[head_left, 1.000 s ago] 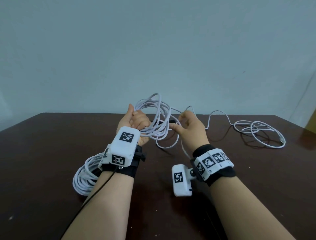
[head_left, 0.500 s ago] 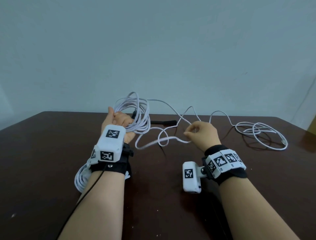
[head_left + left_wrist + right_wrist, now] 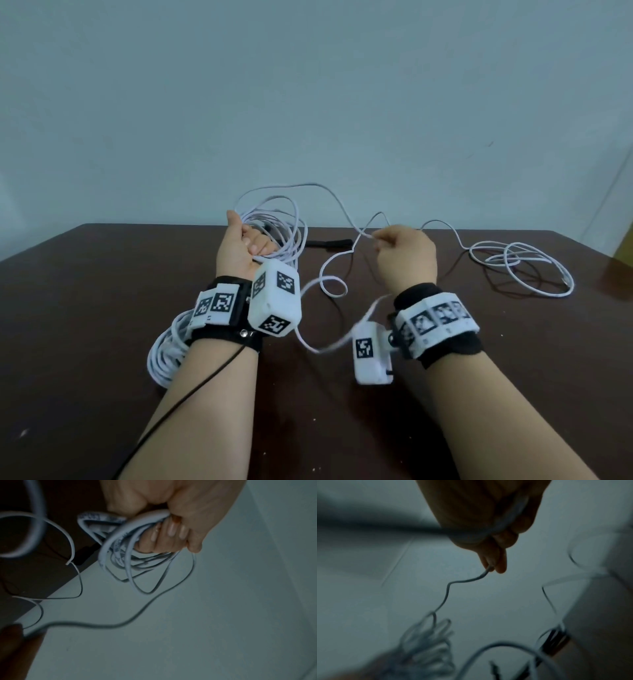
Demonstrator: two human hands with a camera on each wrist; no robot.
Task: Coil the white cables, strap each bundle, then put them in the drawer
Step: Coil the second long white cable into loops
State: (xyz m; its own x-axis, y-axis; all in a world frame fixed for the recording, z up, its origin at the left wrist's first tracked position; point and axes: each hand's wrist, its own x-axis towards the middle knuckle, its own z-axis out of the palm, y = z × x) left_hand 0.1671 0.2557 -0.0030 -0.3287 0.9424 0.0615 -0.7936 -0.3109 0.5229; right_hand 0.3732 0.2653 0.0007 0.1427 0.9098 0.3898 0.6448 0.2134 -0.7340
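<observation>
Left hand raised above the dark table, fingers curled tight round a bundle of white cable loops. Right hand closed in a pinch on the loose strand running from that bundle, held level with the left and apart from it. Farther out: slack cable lying looped on the table to the right, a second coil resting under the left wrist, a black strap flat between the hands.

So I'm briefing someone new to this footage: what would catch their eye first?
The two raised hands: the left hand grips a coil of white cable above the dark table, while the right hand pinches its loose strand. Next, a finished-looking bundle lies under the left forearm, and loose loops sprawl far right.
</observation>
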